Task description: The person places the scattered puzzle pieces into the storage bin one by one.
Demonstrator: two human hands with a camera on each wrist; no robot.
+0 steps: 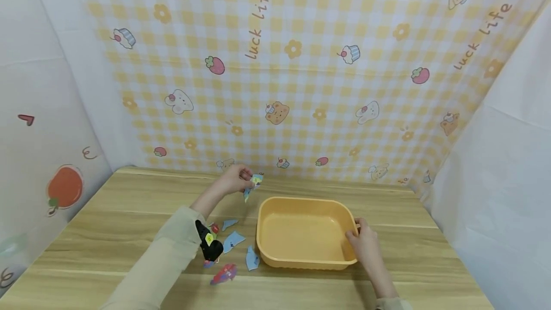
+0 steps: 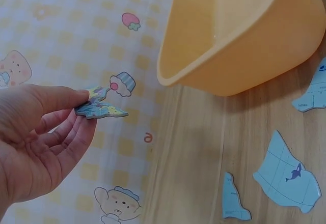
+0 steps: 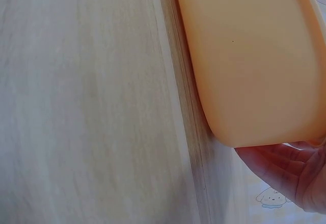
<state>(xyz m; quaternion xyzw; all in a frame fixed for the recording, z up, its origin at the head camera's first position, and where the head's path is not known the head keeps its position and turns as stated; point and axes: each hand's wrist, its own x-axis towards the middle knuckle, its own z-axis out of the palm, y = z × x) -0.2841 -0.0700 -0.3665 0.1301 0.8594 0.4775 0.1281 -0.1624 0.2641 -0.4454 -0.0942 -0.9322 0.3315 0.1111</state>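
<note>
My left hand [image 1: 234,180] is raised over the back of the table, left of the yellow plastic basin [image 1: 307,265]. Between thumb and fingers it pinches light-blue and yellow map puzzle pieces [image 2: 102,108], at least two, overlapping at an angle. My right hand [image 1: 365,245] grips the right end of the basin, thumb over the rim and the other fingers partly hidden behind it. In the right wrist view, fingers [image 3: 277,170] curl at the basin's end. A blue puzzle piece with a purple whale [image 2: 288,175] lies flat near the basin's left side.
Other pieces lie around it: a small blue one [image 1: 230,224], another blue one [image 1: 252,258] close to the basin and a red-purple one [image 1: 224,274]. The left forearm partly covers more pieces. Behind the wooden table [image 1: 413,252] hangs a yellow checked cloth [image 1: 318,85].
</note>
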